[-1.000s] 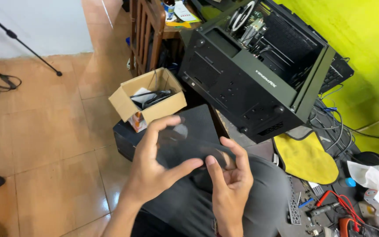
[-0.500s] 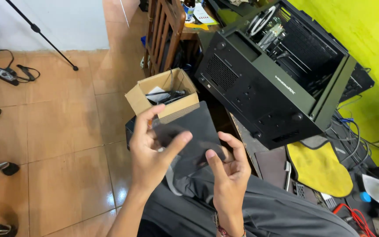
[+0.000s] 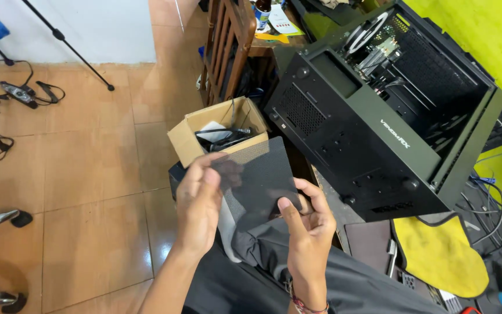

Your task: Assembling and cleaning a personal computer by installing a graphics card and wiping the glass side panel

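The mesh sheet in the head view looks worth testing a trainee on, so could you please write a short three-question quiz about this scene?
1. True or false: both hands, left hand and right hand, grip the black mesh sheet.
2. Which thing lies right behind the sheet? A) a cardboard box B) a bucket C) a kettle
3. Fill the gap: the open computer case lies to the ____ of the box in the picture.

Key: 1 true. 2 A; the box is open, with dark parts inside. 3 right; its open side shows cables and a fan.
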